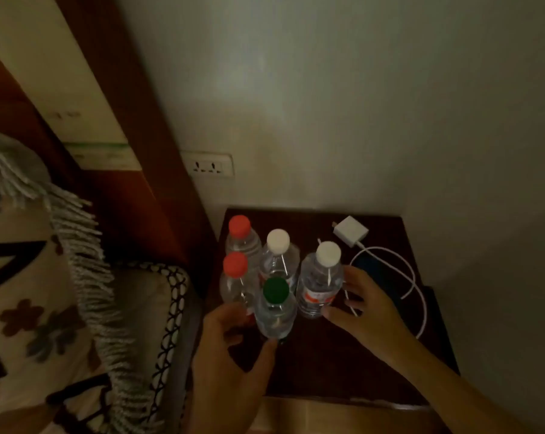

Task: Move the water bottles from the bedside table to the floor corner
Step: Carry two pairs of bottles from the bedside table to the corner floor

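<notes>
1. Far left of the frame: a patterned fringed blanket [61, 277] lies on the bed, beside a dark wooden headboard [133, 126] that runs diagonally up to the top.
2. Left of centre, low: the left hand [230, 358] is cupped around the base of the green-capped bottle [275, 311], thumb on one side and fingers curled narrow behind it. It looks like a grip being set; whether it is fully tight I cannot tell.
3. Centre: all five water bottles stand upright in a tight cluster on the bedside table [321, 371]. The two red-capped bottles [238, 242] are at the cluster's left, and a white-capped bottle [279, 255] is behind the green one. Packed this close, the front ones probably must go first.
4. Right of centre: the right hand [368, 308], fingers spread wide, flanks the other white-capped bottle [322, 280], fingertips just at its side, not yet closed.
5. Right: a white charger [351, 230] and its looping cable [415, 286] lie near the right hand. A careless lift could snag the cable.
6. The floor corner is not in view.
</notes>
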Demonstrator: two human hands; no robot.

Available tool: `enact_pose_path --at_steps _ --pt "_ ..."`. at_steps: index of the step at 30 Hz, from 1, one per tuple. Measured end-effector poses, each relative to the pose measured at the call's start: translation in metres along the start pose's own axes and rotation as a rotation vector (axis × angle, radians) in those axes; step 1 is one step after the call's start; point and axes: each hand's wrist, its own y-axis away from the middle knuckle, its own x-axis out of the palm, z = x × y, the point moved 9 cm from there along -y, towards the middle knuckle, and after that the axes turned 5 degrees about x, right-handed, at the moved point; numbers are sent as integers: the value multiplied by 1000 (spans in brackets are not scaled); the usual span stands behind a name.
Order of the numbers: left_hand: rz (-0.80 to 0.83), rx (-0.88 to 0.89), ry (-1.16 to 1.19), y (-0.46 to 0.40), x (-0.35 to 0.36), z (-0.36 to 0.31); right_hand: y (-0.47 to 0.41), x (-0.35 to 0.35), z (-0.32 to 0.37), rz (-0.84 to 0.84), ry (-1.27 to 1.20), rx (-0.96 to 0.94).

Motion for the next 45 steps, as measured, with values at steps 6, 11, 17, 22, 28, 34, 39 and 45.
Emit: enact_pose_path --at_steps 6,11,17,22,28,34,39,45 --pt "-106 -87 6 8 36 9 -16 13 -9 20 -42 -21" --pt "-226 -171 16 9 42 13 -18 16 -4 56 -59 -42" --pt "-296 -195 4 8 45 9 -19 18 0 77 -66 -53" --pt "-291 -173 -52 11 44 9 -22 17 3 84 -86 -59" --pt "-216 -43 -179 9 44 -2 -17 14 4 65 -133 -60" --pt "-171 -33 -129 10 26 -11 6 2 13 43 -110 -47" --pt "-139 -25 -102 11 -4 -55 36 -28 59 8 -116 -47" --pt "-19 66 -92 -22 -49 -164 75 -82 162 -44 -80 -85"
